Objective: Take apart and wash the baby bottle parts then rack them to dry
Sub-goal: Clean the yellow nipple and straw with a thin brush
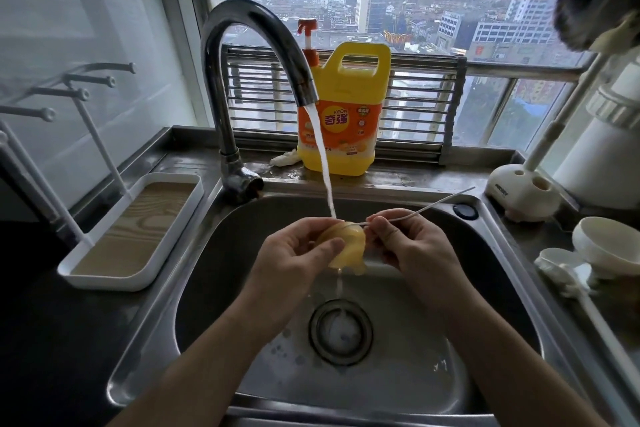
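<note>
A: What is the left hand (298,253) holding?
B: Its fingers and thumb curl round a yellowish, translucent nipple (346,246), held over the sink (485,288) and directly above the drain (341,331).
A: And the right hand (412,243)?
B: It is just beside the left, pinching a thin white stem (433,206) between thumb and forefinger. The stem's near end meets the top of the nipple, and the rest slants up and away past the knuckles.
A: Is the tap on?
B: Yes. Water (323,156) falls from the tap (242,55) beyond the hands, lands on the nipple between them and trickles off its lower edge.
A: Where is the drying rack?
B: The drying rack (104,282) stands on the table (41,322), well out to the left of the left hand. A yellow detergent jug (349,107) stands beyond both hands, behind the stream. A white cup (606,246) sits well off to the right of the right hand.
</note>
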